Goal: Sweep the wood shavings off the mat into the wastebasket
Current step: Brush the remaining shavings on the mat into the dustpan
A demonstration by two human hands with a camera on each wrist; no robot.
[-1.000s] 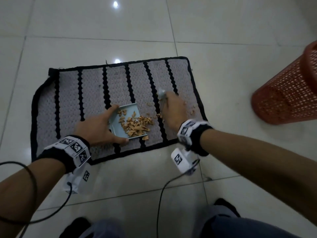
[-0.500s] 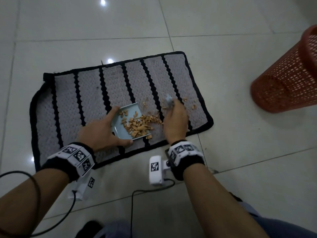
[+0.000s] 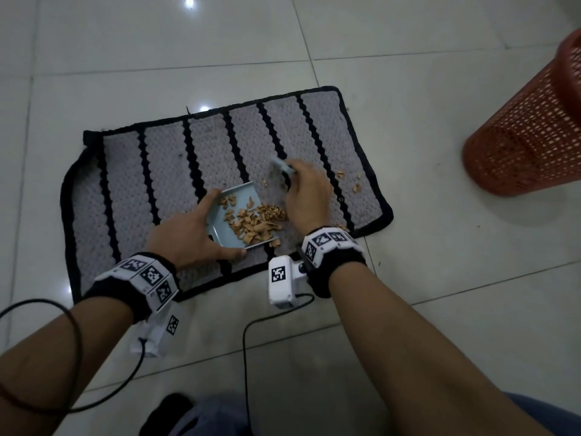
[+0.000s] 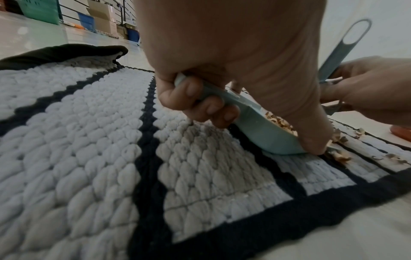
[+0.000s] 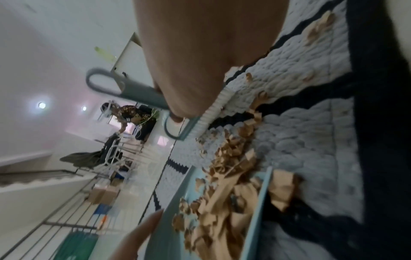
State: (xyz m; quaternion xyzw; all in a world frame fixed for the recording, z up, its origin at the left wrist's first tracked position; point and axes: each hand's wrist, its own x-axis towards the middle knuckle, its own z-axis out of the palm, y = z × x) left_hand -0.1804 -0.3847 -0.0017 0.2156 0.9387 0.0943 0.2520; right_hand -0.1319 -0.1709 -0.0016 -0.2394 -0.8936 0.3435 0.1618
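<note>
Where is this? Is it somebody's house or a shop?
Probably a big storeroom or workshop, not a cosy home. There's a wide tiled floor, metal racks with cardboard boxes along the wall, and another person working at the far end.

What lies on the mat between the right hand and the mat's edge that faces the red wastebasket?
In the head view, a few loose wood shavings lie on the mat between the right hand and that edge; beyond it, bare tile up to the wastebasket.
</note>
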